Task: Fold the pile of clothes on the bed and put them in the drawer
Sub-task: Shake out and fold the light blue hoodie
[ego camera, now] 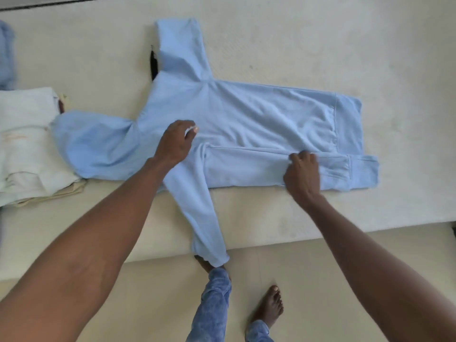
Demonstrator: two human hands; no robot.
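A light blue hoodie (246, 114) lay spread flat across the cream bed (320, 45), its hood (91, 146) pointing to the left and its hem band to the right. The near side of the body was folded over lengthwise, forming a long panel along the edge closest to the person. One sleeve (182, 50) stretched away toward the far side of the bed, while the other sleeve (202, 218) hung down over the near edge of the mattress, its cuff dangling close to the person's foot. The left hand (175, 141) rested on the hoodie near the shoulder, its grip narrow, thumb and fingers pinching a small bit of the fabric. The right hand (302, 174) sat on the folded panel, its grip closed on the fold's upper edge. To the left, just beside and partly under the hood, lay a stack of pale folded clothes (27, 141). The person stood barefoot in blue jeans (212, 307) on the floor.
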